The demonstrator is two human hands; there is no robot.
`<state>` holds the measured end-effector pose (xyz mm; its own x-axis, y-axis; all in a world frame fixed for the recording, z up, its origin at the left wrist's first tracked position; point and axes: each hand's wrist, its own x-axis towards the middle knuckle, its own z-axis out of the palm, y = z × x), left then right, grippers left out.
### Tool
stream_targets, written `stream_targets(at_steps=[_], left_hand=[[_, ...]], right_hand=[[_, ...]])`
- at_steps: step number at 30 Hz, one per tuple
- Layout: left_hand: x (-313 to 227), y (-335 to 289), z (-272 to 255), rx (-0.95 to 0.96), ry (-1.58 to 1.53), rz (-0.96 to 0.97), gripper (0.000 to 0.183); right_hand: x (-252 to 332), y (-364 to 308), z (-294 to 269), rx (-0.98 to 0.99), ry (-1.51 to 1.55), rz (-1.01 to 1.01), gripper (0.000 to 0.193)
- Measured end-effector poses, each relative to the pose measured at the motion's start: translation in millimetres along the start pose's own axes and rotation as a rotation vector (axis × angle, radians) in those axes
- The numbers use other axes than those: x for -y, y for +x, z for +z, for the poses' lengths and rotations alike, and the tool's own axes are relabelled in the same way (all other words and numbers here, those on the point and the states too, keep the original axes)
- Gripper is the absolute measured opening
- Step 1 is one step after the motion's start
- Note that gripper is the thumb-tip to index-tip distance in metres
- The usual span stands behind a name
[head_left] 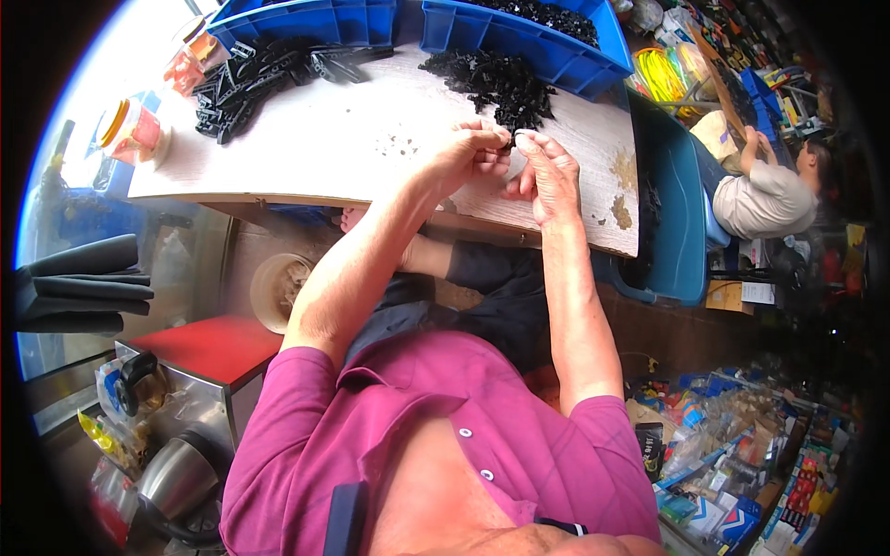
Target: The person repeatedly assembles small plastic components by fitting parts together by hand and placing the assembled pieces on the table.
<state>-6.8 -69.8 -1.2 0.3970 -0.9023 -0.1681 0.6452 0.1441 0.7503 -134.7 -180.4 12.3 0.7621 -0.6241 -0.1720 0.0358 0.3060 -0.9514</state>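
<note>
Small black part [509,137], pinched between both hands' fingers [482,139] at upper centre, needs a firm, aligned grip above the desk [352,148]

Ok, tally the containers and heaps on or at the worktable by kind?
Blue crates: 2
Heaps of black parts on the table: 2
Clear jar with orange lid: 1
Total: 5
Both hands pinch one small black piece.
</note>
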Motion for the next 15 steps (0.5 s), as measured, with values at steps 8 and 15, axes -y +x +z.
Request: stream_targets(at_steps=[8, 15], left_hand=[[17.9, -12.8, 11.2, -0.110, -0.051, 0.087, 0.013], [16.8, -13.7, 3.5, -0.102, -0.138, 0.088, 0.011]], right_hand=[[-6.0, 0.2, 1.9, -0.073, -0.008, -0.089, 0.016], [-5.8, -2.5, 7.1, -0.033, 0.038, -0.106, 0.021]])
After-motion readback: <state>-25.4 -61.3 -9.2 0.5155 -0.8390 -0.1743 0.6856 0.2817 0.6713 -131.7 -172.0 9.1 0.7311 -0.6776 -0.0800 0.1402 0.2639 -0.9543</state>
